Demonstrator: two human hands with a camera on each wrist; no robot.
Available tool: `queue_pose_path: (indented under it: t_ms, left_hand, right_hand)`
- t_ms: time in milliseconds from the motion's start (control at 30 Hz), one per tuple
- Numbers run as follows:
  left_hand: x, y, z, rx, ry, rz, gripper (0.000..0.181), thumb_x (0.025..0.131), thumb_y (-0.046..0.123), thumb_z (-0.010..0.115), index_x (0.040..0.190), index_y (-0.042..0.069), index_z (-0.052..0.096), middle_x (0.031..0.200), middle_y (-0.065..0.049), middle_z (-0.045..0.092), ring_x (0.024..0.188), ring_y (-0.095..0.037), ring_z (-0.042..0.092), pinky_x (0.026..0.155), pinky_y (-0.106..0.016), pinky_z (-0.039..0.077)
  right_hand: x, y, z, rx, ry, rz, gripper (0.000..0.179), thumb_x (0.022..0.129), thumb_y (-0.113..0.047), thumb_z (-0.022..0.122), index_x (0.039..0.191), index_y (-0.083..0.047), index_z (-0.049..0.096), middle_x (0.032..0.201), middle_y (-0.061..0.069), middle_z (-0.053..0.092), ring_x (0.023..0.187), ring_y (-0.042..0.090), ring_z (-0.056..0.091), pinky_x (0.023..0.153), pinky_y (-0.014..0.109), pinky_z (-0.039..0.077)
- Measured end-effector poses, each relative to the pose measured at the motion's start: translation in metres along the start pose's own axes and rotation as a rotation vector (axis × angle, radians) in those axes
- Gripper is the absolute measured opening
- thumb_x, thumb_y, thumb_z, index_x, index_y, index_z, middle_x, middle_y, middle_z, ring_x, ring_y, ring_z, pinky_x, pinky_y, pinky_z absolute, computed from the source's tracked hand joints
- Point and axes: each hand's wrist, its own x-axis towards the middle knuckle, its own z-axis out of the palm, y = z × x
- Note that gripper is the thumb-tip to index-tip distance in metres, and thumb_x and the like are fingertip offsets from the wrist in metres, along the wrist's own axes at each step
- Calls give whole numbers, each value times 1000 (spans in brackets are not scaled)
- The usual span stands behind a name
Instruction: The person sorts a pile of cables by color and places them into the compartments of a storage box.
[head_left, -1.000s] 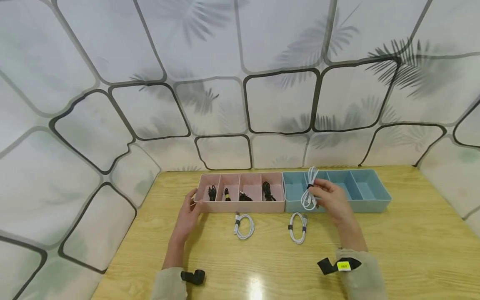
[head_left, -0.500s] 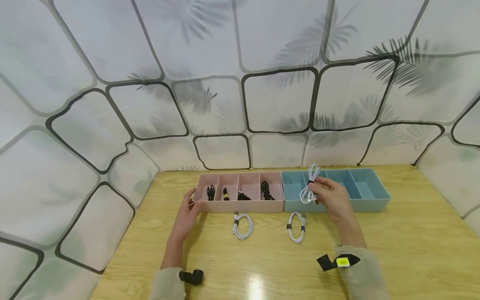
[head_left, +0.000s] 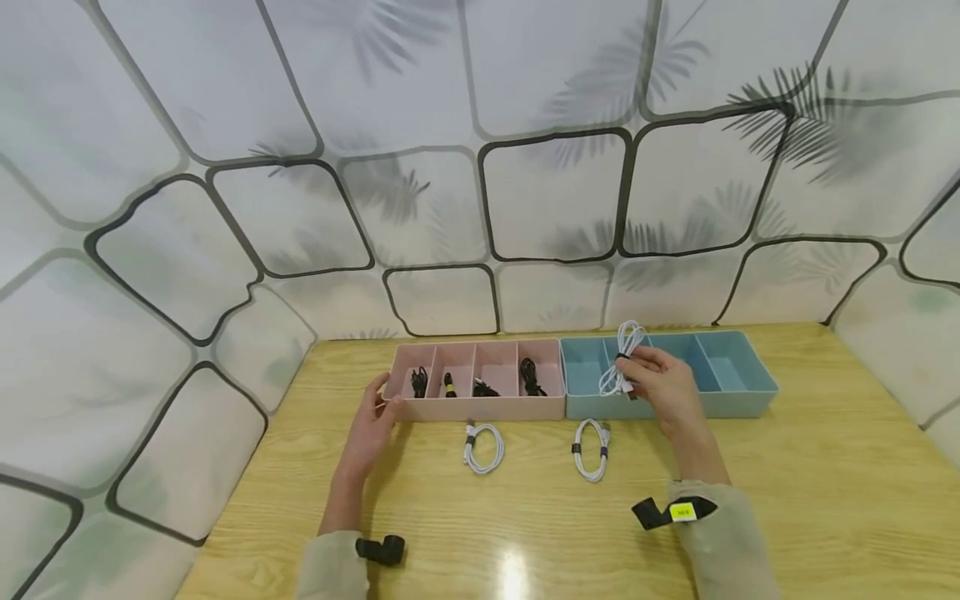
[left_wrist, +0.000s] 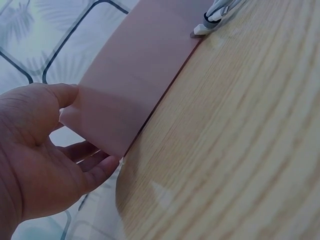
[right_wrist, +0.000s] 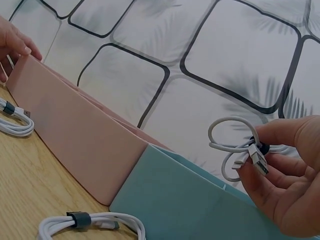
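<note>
In the head view, my right hand (head_left: 667, 387) pinches a coiled white USB cable (head_left: 628, 337) above the front of the blue divided box (head_left: 675, 407). A dark tie binds the cable, and its plugs (right_wrist: 259, 162) dangle by the fingertips in the right wrist view. My left hand (head_left: 371, 429) holds the left end of the pink divided box (head_left: 480, 408), thumb at the front corner and the other fingers along the end wall. On the table before the boxes lie two more coiled white cables, one on the left (head_left: 483, 450) and one on the right (head_left: 592, 452).
Black cables, one (head_left: 529, 377) in the rightmost section, lie in the pink box's compartments. Both boxes stand end to end on the wooden table (head_left: 450, 533), near a patterned backdrop (head_left: 555, 200). The blue box's visible compartments (head_left: 731, 371) hold nothing that shows.
The white cable in my right hand has risen slightly and turned a little, its lower loops drawing up. My left hand stays at the pink box's end. The head view has shifted slightly.
</note>
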Motion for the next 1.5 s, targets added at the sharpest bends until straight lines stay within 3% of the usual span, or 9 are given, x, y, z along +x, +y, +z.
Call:
queue_pose_path:
  t_ms: [500,800,900,1133,1500]
  left_hand:
    - [0,-2,0,11,1,6,54,107,20,46,155,6,26,142,-34,42,130,-47,46,105,-55,40]
    - [0,-3,5,-14,16,6,53,106,18,49,154,7,30,136,-32,48,126,-42,50,103,-50,42]
    - [0,-3,5,-11,28,10,53,106,19,49,154,6,30,136,-32,49,126,-42,50,104,-49,41]
    - [2,-3,3,-20,26,9,53,106,20,48,154,6,29,135,-32,49,126,-42,51,103,-48,41]
    - [0,-2,3,-37,15,25,54,106,17,47,154,3,27,137,-34,47,129,-46,47,108,-52,37]
  right_hand:
    - [2,3,-5,-3,-35,4,60,98,-22,65,144,7,41,96,-16,66,79,4,64,64,25,52]
    - [-6,-8,-10,27,-30,-43,59,97,-18,66,140,13,41,92,-17,67,77,3,65,62,25,54]
    - [-6,-10,-9,4,-57,-24,64,97,-22,67,144,11,38,101,-12,66,81,4,65,65,27,55]
    - [4,-13,-7,-104,-92,11,71,97,-28,66,151,5,33,138,26,52,89,3,64,73,27,56]
    - [24,-10,-3,-228,-108,31,71,96,-33,67,150,2,37,142,26,51,96,8,61,77,28,56]
